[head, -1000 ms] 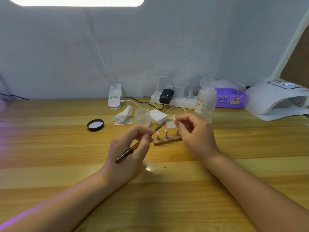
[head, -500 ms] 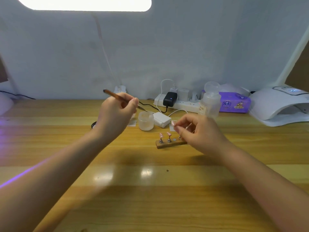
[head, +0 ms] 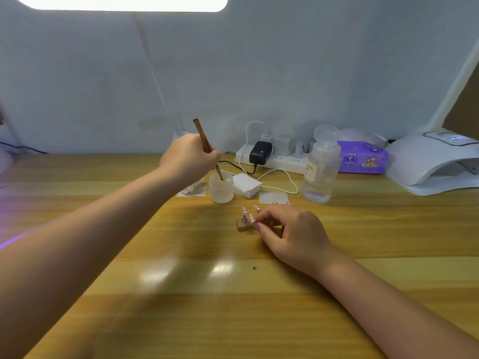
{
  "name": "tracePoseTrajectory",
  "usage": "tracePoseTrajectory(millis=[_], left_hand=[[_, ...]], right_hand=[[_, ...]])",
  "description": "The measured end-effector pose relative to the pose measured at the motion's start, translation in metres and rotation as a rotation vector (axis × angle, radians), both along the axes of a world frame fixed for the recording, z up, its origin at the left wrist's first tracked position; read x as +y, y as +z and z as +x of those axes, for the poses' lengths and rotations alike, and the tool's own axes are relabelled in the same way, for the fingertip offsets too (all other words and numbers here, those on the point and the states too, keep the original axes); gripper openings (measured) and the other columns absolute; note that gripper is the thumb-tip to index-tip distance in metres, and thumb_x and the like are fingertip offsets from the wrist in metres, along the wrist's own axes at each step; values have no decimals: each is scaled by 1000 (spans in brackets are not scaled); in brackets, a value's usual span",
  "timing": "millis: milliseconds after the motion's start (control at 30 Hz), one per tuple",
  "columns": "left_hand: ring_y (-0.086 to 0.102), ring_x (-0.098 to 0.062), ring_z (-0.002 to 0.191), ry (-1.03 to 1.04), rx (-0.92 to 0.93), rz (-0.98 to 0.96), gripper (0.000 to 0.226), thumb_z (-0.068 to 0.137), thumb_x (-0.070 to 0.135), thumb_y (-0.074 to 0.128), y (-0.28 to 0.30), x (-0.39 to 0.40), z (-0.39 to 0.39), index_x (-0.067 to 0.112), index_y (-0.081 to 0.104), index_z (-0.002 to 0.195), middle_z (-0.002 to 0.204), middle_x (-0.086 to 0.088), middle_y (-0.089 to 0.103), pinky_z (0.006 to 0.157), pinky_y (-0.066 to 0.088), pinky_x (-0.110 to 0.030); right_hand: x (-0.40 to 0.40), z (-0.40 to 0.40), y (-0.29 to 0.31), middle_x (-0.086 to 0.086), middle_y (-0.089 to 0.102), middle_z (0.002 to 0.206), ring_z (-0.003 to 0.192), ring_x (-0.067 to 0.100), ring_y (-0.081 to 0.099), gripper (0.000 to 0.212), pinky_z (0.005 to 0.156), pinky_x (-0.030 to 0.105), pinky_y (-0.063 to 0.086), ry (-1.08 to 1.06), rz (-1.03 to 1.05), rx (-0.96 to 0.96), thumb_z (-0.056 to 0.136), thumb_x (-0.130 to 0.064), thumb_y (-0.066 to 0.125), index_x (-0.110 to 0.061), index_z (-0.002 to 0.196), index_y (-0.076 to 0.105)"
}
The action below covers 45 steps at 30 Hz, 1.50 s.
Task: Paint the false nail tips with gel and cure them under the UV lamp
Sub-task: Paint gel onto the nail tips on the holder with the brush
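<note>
My left hand (head: 190, 158) grips a brown-handled brush (head: 203, 137) upright, its tip dipped into a small frosted open jar (head: 221, 189). In front of it a small wooden holder (head: 242, 226) carries pink false nail tips (head: 244, 210) on metal pegs. My right hand (head: 290, 233) rests on the table with curled fingers pinching the holder's right end, covering most of it. The white UV lamp (head: 430, 161) stands at the far right with its display lit.
A clear bottle (head: 321, 172) with a pump cap stands right of the jar. Behind are a power strip (head: 274, 159) with a black adapter and white cable, a purple wipes pack (head: 363, 158), a white pad stack (head: 246, 185) and crumpled tissue (head: 191, 189).
My left hand carried the brush from the nail tips up to the jar and turned it upright, dipping its tip in. My right hand lowered onto the holder.
</note>
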<state>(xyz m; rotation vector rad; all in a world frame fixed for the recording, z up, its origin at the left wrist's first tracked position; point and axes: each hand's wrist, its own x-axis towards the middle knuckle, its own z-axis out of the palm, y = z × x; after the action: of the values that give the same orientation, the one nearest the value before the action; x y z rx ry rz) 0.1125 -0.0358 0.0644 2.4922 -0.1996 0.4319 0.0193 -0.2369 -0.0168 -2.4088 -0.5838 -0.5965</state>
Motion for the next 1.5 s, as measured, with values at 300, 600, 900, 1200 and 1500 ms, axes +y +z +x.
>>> tracePoseTrajectory(millis=[300, 600, 900, 1200, 1500], left_hand=[[57, -10, 65, 3, 28, 81, 26, 92, 29, 61, -1, -4, 9, 19, 66, 68, 73, 2, 68, 53, 37, -25], [64, -18, 76, 3, 65, 155, 22, 92, 31, 62, -6, -13, 11, 18, 69, 76, 77, 0, 70, 59, 45, -28], [59, -10, 63, 1, 36, 81, 25, 90, 26, 63, -6, -4, 13, 15, 72, 70, 70, 3, 69, 53, 42, -27], [68, -17, 80, -33, 92, 90, 23, 92, 29, 65, -10, -5, 14, 11, 76, 84, 79, -1, 73, 77, 57, -36], [59, -3, 61, 7, -57, -85, 24, 88, 27, 63, -4, 4, 15, 21, 68, 65, 66, 10, 69, 55, 40, -22]], right_hand=[[-2, 2, -3, -12, 67, 76, 65, 4, 56, 6, 55, 11, 38, 25, 20, -15, 83, -21, 69, -25, 87, 71], [-2, 4, -4, -12, 67, 78, 72, 7, 60, 6, 60, 26, 47, -2, 88, 22, 85, -20, 67, -22, 89, 71], [-2, 2, -3, -13, 66, 75, 69, 6, 59, 4, 58, 23, 46, -19, 63, 23, 85, -22, 68, -23, 88, 71], [0, 1, -2, -14, 66, 76, 70, 5, 59, 5, 59, 24, 47, -20, 58, 29, 85, -23, 67, -24, 88, 71], [0, 0, -1, -13, 67, 80, 74, 7, 61, 6, 62, 28, 49, -20, 54, 34, 85, -22, 66, -23, 89, 71]])
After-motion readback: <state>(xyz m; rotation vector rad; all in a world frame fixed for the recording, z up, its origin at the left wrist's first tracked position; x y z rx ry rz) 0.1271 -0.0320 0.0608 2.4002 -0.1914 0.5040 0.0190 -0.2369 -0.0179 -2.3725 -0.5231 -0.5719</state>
